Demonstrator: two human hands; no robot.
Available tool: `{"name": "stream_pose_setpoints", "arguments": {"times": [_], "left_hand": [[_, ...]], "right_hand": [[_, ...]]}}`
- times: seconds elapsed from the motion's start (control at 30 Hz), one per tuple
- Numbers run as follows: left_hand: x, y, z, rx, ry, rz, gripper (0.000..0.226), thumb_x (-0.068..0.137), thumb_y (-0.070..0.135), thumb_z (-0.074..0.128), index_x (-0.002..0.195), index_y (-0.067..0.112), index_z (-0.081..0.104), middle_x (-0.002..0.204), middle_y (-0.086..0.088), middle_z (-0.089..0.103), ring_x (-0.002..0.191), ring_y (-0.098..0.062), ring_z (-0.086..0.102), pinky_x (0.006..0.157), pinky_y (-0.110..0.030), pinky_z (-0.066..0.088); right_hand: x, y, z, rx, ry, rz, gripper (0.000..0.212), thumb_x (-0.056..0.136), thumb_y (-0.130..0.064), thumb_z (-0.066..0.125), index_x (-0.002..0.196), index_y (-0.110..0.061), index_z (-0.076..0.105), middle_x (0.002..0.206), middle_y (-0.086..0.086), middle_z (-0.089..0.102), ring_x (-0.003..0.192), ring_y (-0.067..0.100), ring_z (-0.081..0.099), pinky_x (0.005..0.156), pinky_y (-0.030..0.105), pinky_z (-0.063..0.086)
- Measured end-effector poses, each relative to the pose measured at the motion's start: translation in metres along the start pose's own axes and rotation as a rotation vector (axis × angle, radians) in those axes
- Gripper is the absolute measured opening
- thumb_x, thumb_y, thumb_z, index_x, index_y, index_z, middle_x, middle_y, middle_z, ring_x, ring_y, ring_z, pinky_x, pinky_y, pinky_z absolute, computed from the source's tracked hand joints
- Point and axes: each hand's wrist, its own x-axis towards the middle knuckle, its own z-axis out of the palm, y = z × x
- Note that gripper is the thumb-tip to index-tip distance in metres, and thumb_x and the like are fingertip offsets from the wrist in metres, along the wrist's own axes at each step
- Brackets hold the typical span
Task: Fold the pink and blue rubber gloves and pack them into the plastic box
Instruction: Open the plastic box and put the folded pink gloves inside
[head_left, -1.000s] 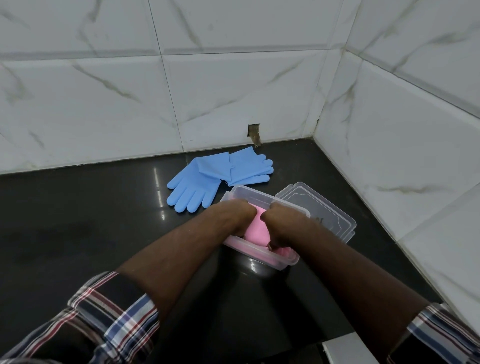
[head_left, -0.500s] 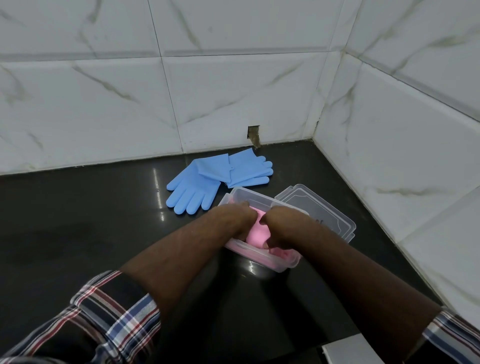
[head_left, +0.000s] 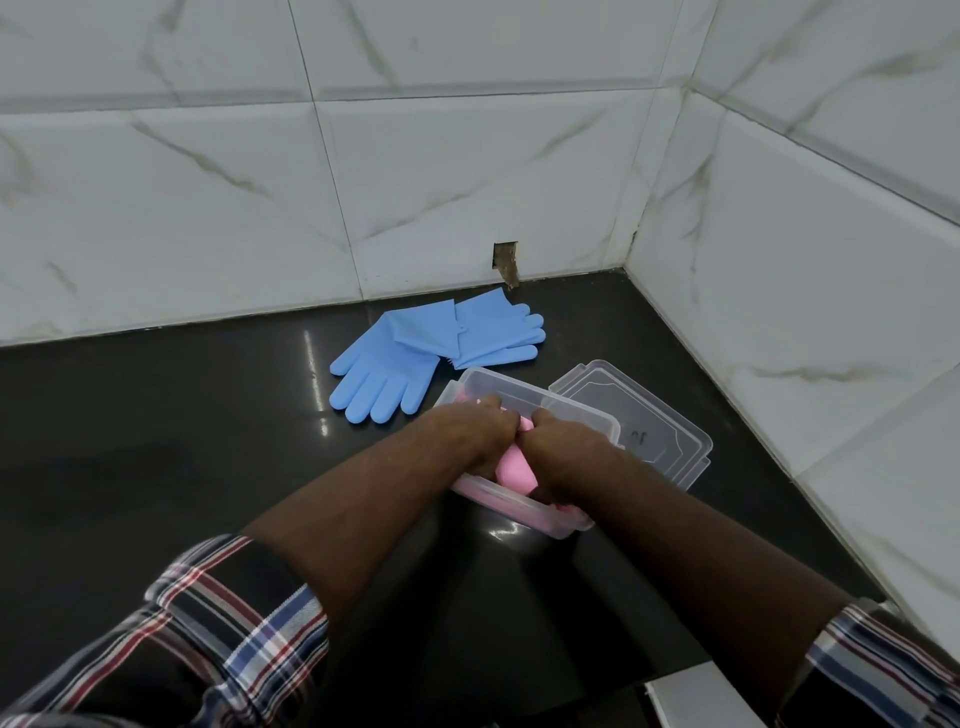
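Observation:
The clear plastic box (head_left: 511, 387) stands on the black counter near the right wall. Folded pink gloves (head_left: 514, 467) lie inside it, mostly hidden under my hands. My left hand (head_left: 480, 431) and my right hand (head_left: 558, 447) are both inside the box, side by side, fingers curled down onto the pink gloves. The pair of blue gloves (head_left: 415, 358) lies flat on the counter behind the box, one glove partly overlapping the other.
The box's clear lid (head_left: 649, 421) lies right of the box, tucked partly under it. White marble-tiled walls (head_left: 415, 182) close the counter (head_left: 182, 426) at the back and right. A small hole in the tile (head_left: 505, 260) sits behind the blue gloves.
My hands have drawn closer together over the pink gloves and pushed them deeper into the box. The blue gloves and lid have not moved.

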Motion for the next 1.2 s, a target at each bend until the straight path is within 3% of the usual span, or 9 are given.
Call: {"name": "stream_pose_setpoints", "arguments": {"times": [0.43, 0.53, 0.7, 0.83, 1.03, 1.2], "left_hand": [[0.004, 0.004, 0.010, 0.132, 0.122, 0.050, 0.082, 0.085, 0.026, 0.078, 0.153, 0.013, 0.033, 0.151, -0.017, 0.040, 0.138, -0.032, 0.043, 0.113, -0.048, 0.040], [0.005, 0.001, 0.011, 0.090, 0.124, 0.036, 0.082, 0.082, 0.029, 0.081, 0.151, 0.014, 0.038, 0.150, -0.016, 0.043, 0.135, -0.034, 0.047, 0.112, -0.049, 0.042], [0.003, 0.000, -0.004, 0.086, -0.047, -0.023, 0.084, 0.083, 0.023, 0.082, 0.154, 0.019, 0.037, 0.154, -0.013, 0.042, 0.139, -0.033, 0.045, 0.114, -0.048, 0.039], [-0.002, -0.004, -0.003, 0.119, 0.032, 0.014, 0.077, 0.085, 0.021, 0.080, 0.151, 0.018, 0.040, 0.151, -0.011, 0.048, 0.133, -0.030, 0.052, 0.112, -0.045, 0.044], [-0.001, -0.005, 0.001, 0.121, 0.063, 0.039, 0.078, 0.086, 0.024, 0.078, 0.152, 0.017, 0.037, 0.152, -0.011, 0.048, 0.133, -0.029, 0.053, 0.110, -0.044, 0.044], [-0.005, -0.004, 0.002, 0.123, 0.079, 0.041, 0.084, 0.084, 0.025, 0.080, 0.153, 0.016, 0.034, 0.156, -0.014, 0.041, 0.136, -0.031, 0.049, 0.111, -0.045, 0.043]], "right_hand": [[-0.005, -0.002, 0.009, -0.023, 0.054, -0.021, 0.067, 0.082, -0.026, 0.076, 0.141, -0.011, 0.048, 0.141, 0.013, 0.038, 0.112, 0.031, 0.056, 0.092, 0.041, 0.049], [-0.005, -0.002, 0.006, -0.036, 0.037, -0.028, 0.067, 0.081, -0.026, 0.075, 0.140, -0.012, 0.048, 0.135, 0.013, 0.042, 0.108, 0.031, 0.059, 0.091, 0.039, 0.051], [-0.008, 0.000, -0.004, -0.083, 0.010, -0.030, 0.049, 0.079, -0.025, 0.073, 0.125, -0.014, 0.060, 0.124, 0.012, 0.055, 0.109, 0.030, 0.057, 0.088, 0.038, 0.051], [-0.009, 0.000, -0.004, -0.127, 0.003, -0.037, 0.051, 0.074, -0.030, 0.079, 0.119, -0.014, 0.063, 0.117, 0.012, 0.059, 0.103, 0.029, 0.061, 0.085, 0.037, 0.053], [-0.005, -0.002, 0.005, -0.106, -0.021, -0.038, 0.049, 0.078, -0.018, 0.075, 0.123, -0.010, 0.060, 0.125, 0.015, 0.057, 0.108, 0.029, 0.061, 0.093, 0.037, 0.052], [0.002, -0.006, 0.010, -0.093, -0.112, 0.003, 0.052, 0.086, -0.020, 0.070, 0.135, -0.011, 0.053, 0.136, 0.015, 0.053, 0.122, 0.029, 0.055, 0.104, 0.038, 0.044]]}}
